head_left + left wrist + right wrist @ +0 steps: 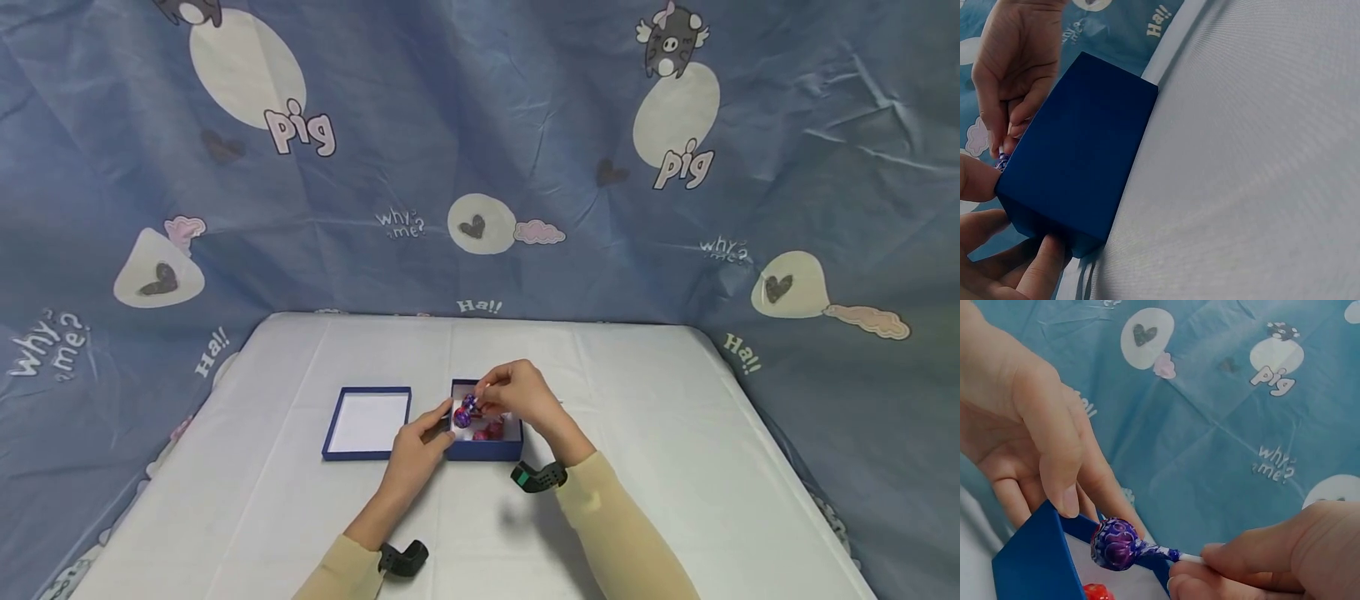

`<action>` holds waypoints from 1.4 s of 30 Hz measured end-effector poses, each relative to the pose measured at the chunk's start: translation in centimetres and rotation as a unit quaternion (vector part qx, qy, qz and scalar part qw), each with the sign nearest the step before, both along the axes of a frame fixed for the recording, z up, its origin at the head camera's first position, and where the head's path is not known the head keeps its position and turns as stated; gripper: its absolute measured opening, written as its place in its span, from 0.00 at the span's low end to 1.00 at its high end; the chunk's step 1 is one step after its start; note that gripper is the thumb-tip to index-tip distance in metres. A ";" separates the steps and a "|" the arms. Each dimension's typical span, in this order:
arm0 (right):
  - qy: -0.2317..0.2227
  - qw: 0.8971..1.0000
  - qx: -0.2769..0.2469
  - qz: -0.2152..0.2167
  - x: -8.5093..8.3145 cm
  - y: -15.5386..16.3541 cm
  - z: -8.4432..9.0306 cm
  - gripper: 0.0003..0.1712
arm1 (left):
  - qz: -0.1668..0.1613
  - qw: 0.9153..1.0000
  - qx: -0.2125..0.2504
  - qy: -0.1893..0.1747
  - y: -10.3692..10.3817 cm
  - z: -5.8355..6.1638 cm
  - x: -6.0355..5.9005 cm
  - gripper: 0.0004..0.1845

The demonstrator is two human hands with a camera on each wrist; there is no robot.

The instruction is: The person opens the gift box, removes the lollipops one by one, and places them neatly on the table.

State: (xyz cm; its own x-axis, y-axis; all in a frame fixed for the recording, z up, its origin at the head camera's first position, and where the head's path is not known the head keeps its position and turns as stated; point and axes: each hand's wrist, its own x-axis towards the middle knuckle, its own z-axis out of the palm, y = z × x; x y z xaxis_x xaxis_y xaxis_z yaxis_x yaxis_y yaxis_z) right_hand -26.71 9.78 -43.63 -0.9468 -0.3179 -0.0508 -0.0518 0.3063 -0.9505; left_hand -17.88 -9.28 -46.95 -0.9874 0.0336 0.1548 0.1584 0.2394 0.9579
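Note:
My right hand [486,403] pinches the white stick of a purple-wrapped lollipop [463,415] and holds it just above the open blue box [483,452]. In the right wrist view the lollipop [1115,544] hangs over the box's corner [1035,569], and my right hand's fingertips [1194,565] are closed on the stick. My left hand [438,423] grips the box's left end, thumb on the top edge. The left wrist view shows the box's blue outer wall [1079,162] and a sliver of the lollipop [1002,161] behind it. Red-wrapped sweets [491,430] lie inside the box.
The box's blue lid [366,455] lies upside down just left of the box, white inside. Both stand on a white-covered table [675,458]. A blue cartoon-print curtain [480,125] hangs behind and to both sides. Black wrist cameras [538,477] sit on both forearms.

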 end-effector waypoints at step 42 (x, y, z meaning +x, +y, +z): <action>-0.032 0.996 -0.076 -0.036 0.6 2.9 0.4 0.10 | 0.012 1.000 -0.001 -0.008 -0.5 -4.0 -1.9 0.29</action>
State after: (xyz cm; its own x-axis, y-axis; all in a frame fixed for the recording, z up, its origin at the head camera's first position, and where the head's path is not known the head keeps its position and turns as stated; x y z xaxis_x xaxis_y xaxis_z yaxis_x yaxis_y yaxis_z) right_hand -26.07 12.69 -43.23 -0.9639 -0.2576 -0.0679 0.0269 0.1596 -0.9868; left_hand -19.82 -9.79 -50.91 -0.9903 0.0105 0.1383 0.1366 0.2440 0.9601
